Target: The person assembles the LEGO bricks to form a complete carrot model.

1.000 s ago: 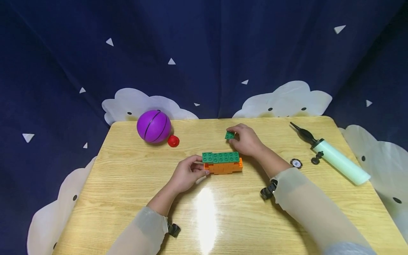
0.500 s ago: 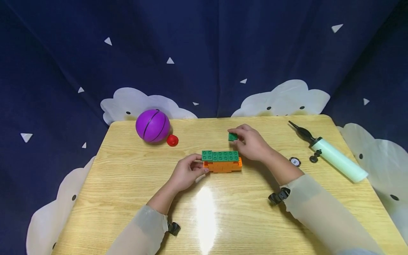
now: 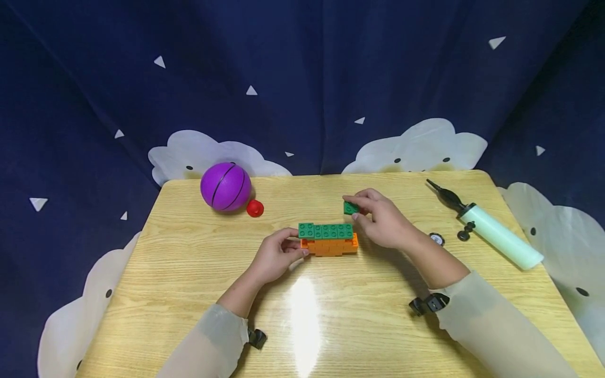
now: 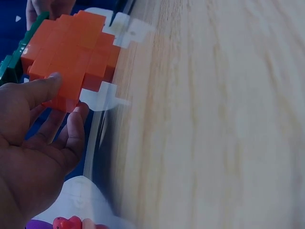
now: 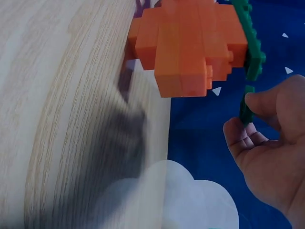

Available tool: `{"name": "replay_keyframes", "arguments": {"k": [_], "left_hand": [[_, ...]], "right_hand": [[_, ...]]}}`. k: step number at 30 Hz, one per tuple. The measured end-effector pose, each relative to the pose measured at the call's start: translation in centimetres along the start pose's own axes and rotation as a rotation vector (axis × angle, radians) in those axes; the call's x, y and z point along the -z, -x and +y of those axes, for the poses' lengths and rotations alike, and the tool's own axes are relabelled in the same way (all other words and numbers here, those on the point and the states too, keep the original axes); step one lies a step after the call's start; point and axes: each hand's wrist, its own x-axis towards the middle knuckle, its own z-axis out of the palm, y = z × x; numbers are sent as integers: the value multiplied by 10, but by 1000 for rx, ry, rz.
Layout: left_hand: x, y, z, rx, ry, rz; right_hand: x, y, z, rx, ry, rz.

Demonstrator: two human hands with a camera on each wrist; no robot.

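Showing purple ball in head view only, wrists cropped.

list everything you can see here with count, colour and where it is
block build: 1, orange base with green top row, centre of table
small brick: 1, green, just behind the build's right end
ball: 1, purple with dark lines, back left of table
small cap: 1, red, beside the ball
hand pump: 1, pale green with black nozzle, right side of table
small parts: a few, black, beside the pump
table: 1, light wood
backdrop: 1, dark blue with white clouds
left hand: 1, holds the build's left end
right hand: 1, pinches the small brick
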Motion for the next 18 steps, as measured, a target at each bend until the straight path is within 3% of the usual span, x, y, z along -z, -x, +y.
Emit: {"name": "replay_keyframes", "arguments": {"k": [11, 18], "left_hand": [[0, -1, -2, -2, 24, -1], [-1, 0, -1, 23, 17, 0]], "right_hand": [[7, 19, -10, 7, -70, -41], [5, 28, -11, 68, -76, -48]]}}
